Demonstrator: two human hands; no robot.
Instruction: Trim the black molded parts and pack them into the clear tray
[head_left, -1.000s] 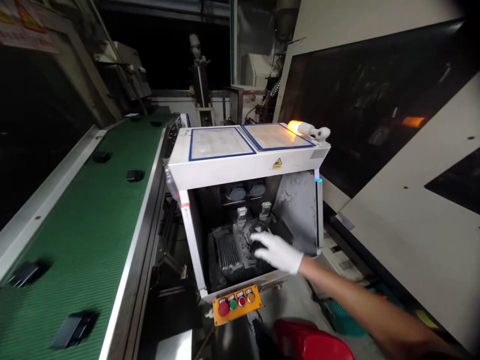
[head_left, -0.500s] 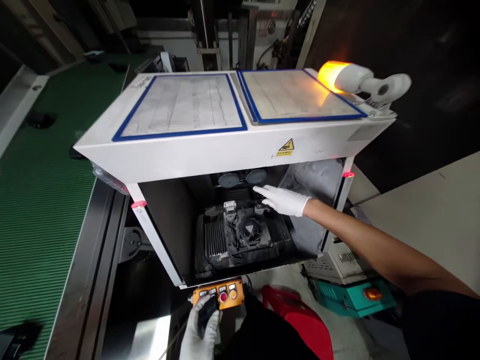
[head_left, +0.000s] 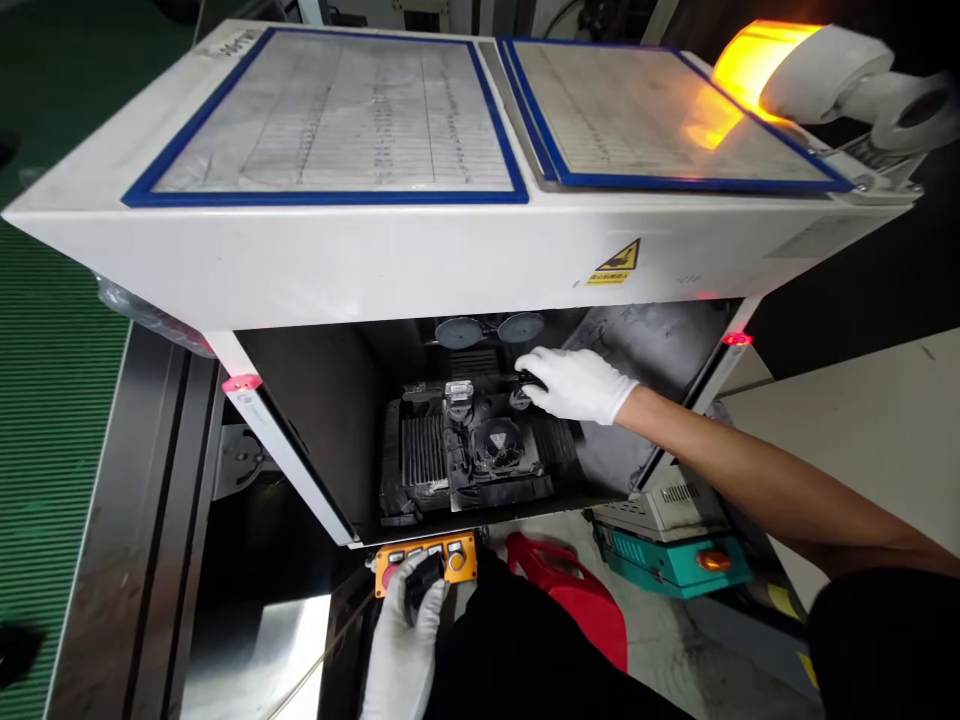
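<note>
The gloved right hand [head_left: 576, 384] reached into the white cabinet [head_left: 450, 255], fingers curled on a small dark clamp [head_left: 525, 380] behind the black casting [head_left: 480, 455], likely rigid, heavy and grimy, while left-hand fingers wrapped the orange button box [head_left: 427, 560].

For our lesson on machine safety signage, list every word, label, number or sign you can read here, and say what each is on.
No text can be read.
Yellow warning triangle sticker on the white machine housing: pictogram only; the line under it is too small.
Two blue-framed sheets on top: ruled tables, print blurred.
Handwriting near the top left corner: illegible.
Orange button box: no legible labels.
</note>
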